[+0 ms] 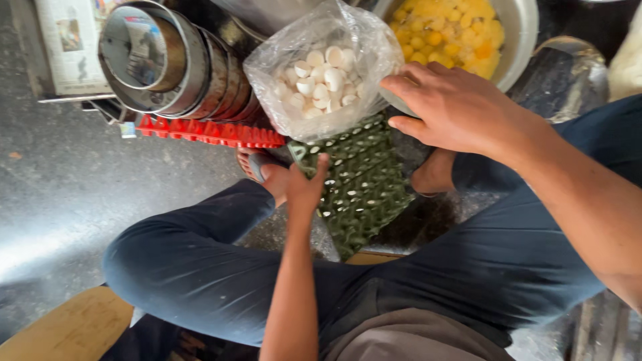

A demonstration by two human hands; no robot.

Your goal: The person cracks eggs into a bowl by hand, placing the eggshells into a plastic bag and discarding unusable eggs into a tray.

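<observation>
While we sit with dark trousers and knees spread, the floor (pixel 60 194) carries everything. Nested steel bowls (pixel 160 60) lean on a red tray (pixel 214 132). A large bowl of yolks (pixel 461 33) stands ahead, likely kept close for cracking. Green egg trays (pixel 364 184) are stacked between our feet. Our right hand (pixel 455 107) rests, fingers loosely curled, at the edge of a clear bag of eggshells (pixel 321 73). Our left hand (pixel 297 184) pinches the top tray's corner, just below that bag.
</observation>
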